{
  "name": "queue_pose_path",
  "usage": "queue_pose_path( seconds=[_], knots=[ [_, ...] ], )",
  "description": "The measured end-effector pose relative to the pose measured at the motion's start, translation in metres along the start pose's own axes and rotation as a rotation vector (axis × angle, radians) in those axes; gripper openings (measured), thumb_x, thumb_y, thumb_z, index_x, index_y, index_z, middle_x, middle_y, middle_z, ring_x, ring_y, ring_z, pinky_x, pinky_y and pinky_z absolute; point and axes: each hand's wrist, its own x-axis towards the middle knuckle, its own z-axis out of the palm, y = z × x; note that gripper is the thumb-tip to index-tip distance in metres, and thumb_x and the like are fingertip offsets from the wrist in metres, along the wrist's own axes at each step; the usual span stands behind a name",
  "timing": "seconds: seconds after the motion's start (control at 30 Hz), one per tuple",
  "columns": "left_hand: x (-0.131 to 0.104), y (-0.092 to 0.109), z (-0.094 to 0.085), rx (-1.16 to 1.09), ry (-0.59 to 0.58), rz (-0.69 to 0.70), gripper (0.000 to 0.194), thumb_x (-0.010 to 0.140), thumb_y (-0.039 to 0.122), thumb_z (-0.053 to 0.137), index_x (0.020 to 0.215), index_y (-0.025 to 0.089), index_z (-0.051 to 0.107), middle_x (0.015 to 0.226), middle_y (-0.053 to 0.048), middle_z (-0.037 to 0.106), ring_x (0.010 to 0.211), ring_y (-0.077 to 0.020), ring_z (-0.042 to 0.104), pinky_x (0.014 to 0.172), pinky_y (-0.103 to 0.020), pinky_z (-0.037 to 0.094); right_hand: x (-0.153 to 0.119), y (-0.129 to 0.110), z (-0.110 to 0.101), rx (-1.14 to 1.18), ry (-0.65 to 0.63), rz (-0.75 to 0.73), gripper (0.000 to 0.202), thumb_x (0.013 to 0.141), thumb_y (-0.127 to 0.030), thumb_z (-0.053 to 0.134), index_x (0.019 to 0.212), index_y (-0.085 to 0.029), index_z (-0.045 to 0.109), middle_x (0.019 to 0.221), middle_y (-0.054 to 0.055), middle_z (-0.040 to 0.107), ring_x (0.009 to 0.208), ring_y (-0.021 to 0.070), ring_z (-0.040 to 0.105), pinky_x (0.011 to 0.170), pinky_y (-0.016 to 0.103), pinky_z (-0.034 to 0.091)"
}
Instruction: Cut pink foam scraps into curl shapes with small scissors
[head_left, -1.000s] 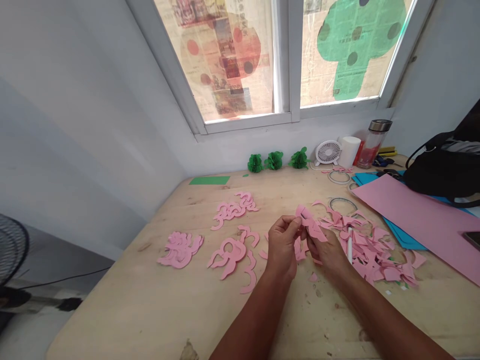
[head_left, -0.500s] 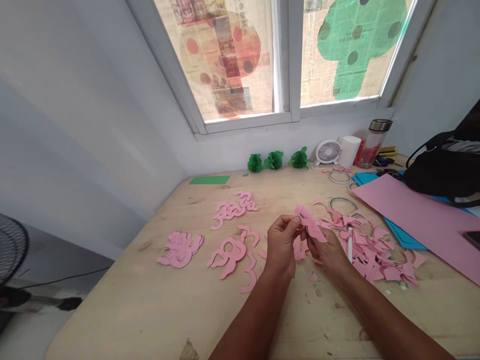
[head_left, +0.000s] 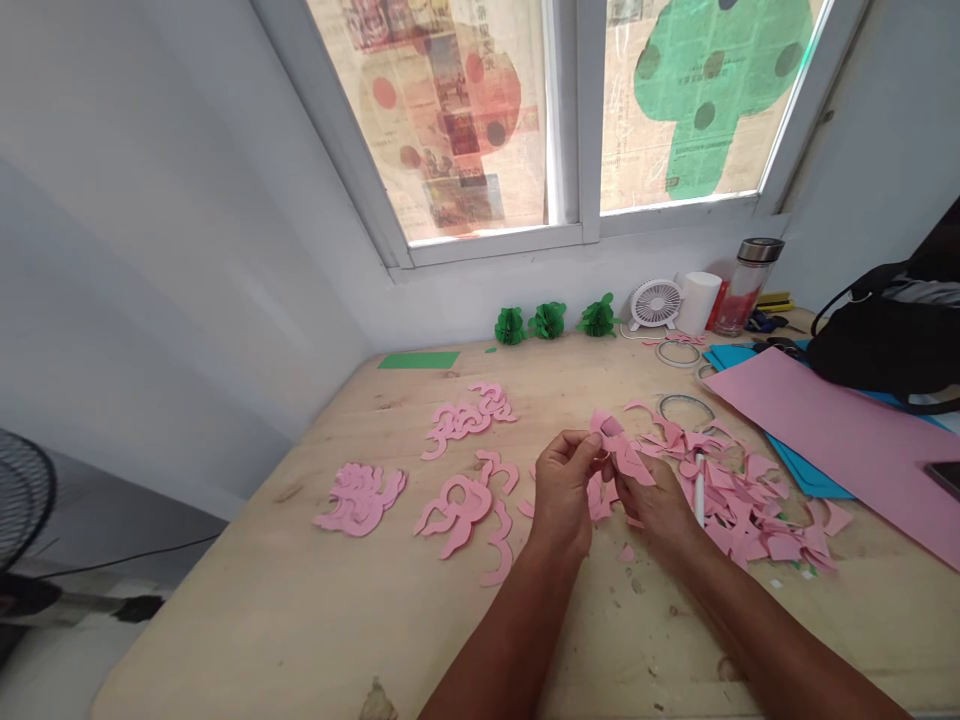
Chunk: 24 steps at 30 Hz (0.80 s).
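Observation:
My left hand (head_left: 568, 478) pinches a pink paper piece (head_left: 611, 437) between thumb and fingers, above the middle right of the table. Close beside it, my right hand (head_left: 660, 500) is closed around scissors, mostly hidden by the paper and fingers. The pink piece has cut edges and a flap hanging over the right hand. Under and right of the hands spreads a heap of pink paper scraps (head_left: 780, 500), with a white pen (head_left: 700, 490) lying in it. To the left lie curly pink cut-outs (head_left: 469, 505) and a pile of similar cut-outs (head_left: 358, 500).
More pink cut-outs (head_left: 469, 415) lie farther back, near a green paper strip (head_left: 418, 360). Along the wall stand green paper ornaments (head_left: 550, 320), a small white fan (head_left: 656, 303) and a glass bottle (head_left: 750, 285). Pink sheet (head_left: 832, 430), blue sheets (head_left: 806, 465) and a black bag (head_left: 885, 335) occupy the right.
The pink piece's upper part has shifted slightly, and the dark blade line seen across it earlier no longer shows. Both hands stay almost in place.

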Motion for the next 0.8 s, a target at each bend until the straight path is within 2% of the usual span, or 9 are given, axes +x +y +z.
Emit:
queue_pose_path(
  seconds=[0.3, 0.47, 0.6, 0.73, 0.8],
  knots=[
    [0.0, -0.001, 0.001, -0.03, 0.006, -0.018, 0.018, 0.068, 0.027, 0.066, 0.065, 0.014, 0.054, 0.06, 0.001, 0.052, 0.053, -0.0075, 0.044, 0.055, -0.023, 0.036, -0.001, -0.002, 0.001, 0.015, 0.034, 0.032, 0.029, 0.073, -0.042, 0.053, 0.058, -0.019, 0.045, 0.044, -0.008, 0.028, 0.036, 0.0058, 0.021, 0.033, 0.019, 0.015],
    [-0.001, -0.001, 0.0, -0.036, -0.005, -0.022, 0.017, 0.068, 0.026, 0.066, 0.065, 0.015, 0.054, 0.062, 0.002, 0.052, 0.054, -0.0072, 0.045, 0.057, -0.023, 0.036, 0.001, 0.002, 0.001, 0.042, 0.037, 0.025, 0.028, 0.071, -0.04, 0.055, 0.057, -0.02, 0.043, 0.043, -0.008, 0.03, 0.036, 0.0064, 0.025, 0.033, 0.02, 0.017],
    [0.0, -0.002, -0.002, -0.053, -0.008, -0.035, 0.017, 0.067, 0.026, 0.067, 0.065, 0.015, 0.055, 0.062, 0.002, 0.052, 0.052, -0.0068, 0.045, 0.059, -0.024, 0.038, -0.003, -0.004, 0.002, 0.048, 0.039, 0.048, 0.027, 0.071, -0.038, 0.056, 0.057, -0.019, 0.044, 0.042, -0.008, 0.028, 0.036, 0.0057, 0.022, 0.034, 0.019, 0.015],
    [0.006, -0.001, -0.008, -0.053, 0.077, -0.01, 0.017, 0.065, 0.026, 0.068, 0.065, 0.015, 0.055, 0.065, 0.001, 0.056, 0.06, -0.0085, 0.052, 0.065, -0.025, 0.04, -0.004, -0.01, 0.002, 0.118, -0.014, 0.115, 0.024, 0.075, -0.039, 0.053, 0.065, -0.018, 0.05, 0.041, -0.01, 0.025, 0.036, 0.005, 0.017, 0.035, 0.019, 0.012],
    [0.009, 0.001, -0.01, -0.039, 0.134, 0.022, 0.016, 0.063, 0.024, 0.069, 0.064, 0.015, 0.056, 0.066, 0.001, 0.056, 0.064, -0.0092, 0.055, 0.068, -0.024, 0.041, -0.003, -0.012, 0.0, 0.163, 0.015, 0.13, 0.027, 0.077, -0.042, 0.052, 0.065, -0.018, 0.049, 0.041, -0.01, 0.025, 0.036, 0.0046, 0.016, 0.035, 0.019, 0.011]
  ],
)
